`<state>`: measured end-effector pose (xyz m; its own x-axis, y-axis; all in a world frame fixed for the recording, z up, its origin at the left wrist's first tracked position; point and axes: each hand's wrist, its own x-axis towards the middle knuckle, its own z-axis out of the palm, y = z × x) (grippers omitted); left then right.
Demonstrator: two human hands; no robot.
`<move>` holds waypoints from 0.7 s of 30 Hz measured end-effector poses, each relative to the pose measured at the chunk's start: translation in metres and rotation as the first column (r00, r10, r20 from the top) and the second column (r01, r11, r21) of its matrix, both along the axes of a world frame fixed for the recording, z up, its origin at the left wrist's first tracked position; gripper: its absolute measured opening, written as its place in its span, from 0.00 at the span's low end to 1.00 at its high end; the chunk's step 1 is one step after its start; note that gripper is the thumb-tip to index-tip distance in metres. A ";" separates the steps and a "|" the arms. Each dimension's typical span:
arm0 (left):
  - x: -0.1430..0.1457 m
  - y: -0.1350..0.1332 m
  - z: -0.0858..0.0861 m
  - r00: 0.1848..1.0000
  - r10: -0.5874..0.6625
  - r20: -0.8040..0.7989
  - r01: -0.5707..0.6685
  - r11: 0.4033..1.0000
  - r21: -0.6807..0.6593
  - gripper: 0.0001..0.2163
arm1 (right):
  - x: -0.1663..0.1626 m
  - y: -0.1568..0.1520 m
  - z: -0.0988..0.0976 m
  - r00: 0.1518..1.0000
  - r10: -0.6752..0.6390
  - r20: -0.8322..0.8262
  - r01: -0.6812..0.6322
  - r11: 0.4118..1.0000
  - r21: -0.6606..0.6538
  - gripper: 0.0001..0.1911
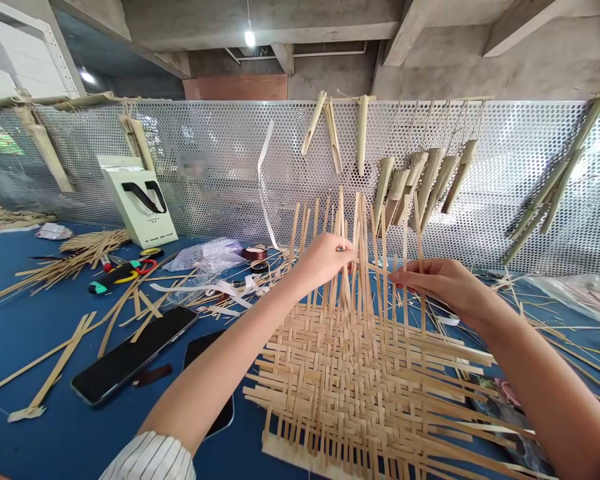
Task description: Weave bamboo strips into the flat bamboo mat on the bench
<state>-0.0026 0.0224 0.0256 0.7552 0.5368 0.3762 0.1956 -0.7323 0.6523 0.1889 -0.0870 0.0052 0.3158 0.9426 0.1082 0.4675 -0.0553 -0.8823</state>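
Note:
A partly woven bamboo mat [340, 373] lies on the table in front of me, with loose strip ends sticking out at its sides. From its far edge, long upright bamboo strips [363, 287] rise toward the perforated panel. My left hand [326, 260] is closed in a pinch among these uprights, with several strips at its fingertips. A thin bamboo strip [377, 269] runs crosswise between the uprights toward my right hand [435, 277], whose thumb and fingers are closed around its end. Some fingertips of both hands are hidden behind the strips.
Left of the mat are a black phone [135, 357], a second dark device [213, 347], pliers [115, 277] and a pale green box [140, 207]. Loose bamboo strips [87, 257] and plastic wrapping [205, 257] clutter the blue table. Bamboo tubes [430, 180] hang on the perforated metal panel [215, 180].

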 end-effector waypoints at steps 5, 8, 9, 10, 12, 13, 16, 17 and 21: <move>0.002 -0.001 -0.001 0.998 0.053 0.044 -0.051 0.998 -0.047 0.14 | 0.004 0.001 -0.002 0.999 0.034 -0.023 -0.034 0.999 -0.007 0.13; 0.003 -0.003 0.000 0.994 0.091 0.061 -0.088 0.995 -0.044 0.15 | 0.003 0.000 -0.001 0.998 0.048 -0.034 -0.048 0.999 -0.004 0.13; 0.004 -0.003 0.000 0.993 0.099 0.061 -0.096 0.994 -0.045 0.15 | 0.003 0.000 -0.001 0.998 0.050 -0.035 -0.050 0.999 -0.002 0.12; 0.005 -0.003 0.001 0.993 0.101 0.058 -0.098 0.994 -0.049 0.15 | 0.002 0.000 0.000 0.998 0.052 -0.035 -0.052 0.999 0.000 0.12; 0.006 -0.003 0.000 0.994 0.100 0.047 -0.097 0.993 -0.064 0.14 | 0.001 0.000 0.000 0.998 0.054 -0.034 -0.054 0.999 0.002 0.13; 0.006 -0.003 0.000 0.995 0.095 0.040 -0.091 0.993 -0.076 0.14 | 0.001 0.000 0.001 0.998 0.052 -0.031 -0.052 0.999 0.001 0.13; 0.008 0.000 -0.003 0.996 0.086 0.029 -0.082 0.989 -0.121 0.14 | 0.000 0.000 0.001 0.999 0.038 0.001 -0.038 0.999 -0.007 0.13; 0.009 0.001 -0.004 0.996 0.085 0.029 -0.081 0.988 -0.131 0.13 | 0.000 0.000 0.001 0.999 0.037 0.014 -0.037 0.999 -0.010 0.14; 0.009 0.007 -0.009 0.997 0.064 0.046 -0.059 0.991 -0.121 0.13 | 0.001 0.000 0.000 0.999 0.041 0.023 -0.041 0.999 -0.011 0.14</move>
<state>0.0066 0.0291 0.0169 0.7015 0.6250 0.3425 0.2033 -0.6361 0.7443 0.1896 -0.0869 0.0057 0.2741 0.9560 0.1047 0.4900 -0.0451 -0.8705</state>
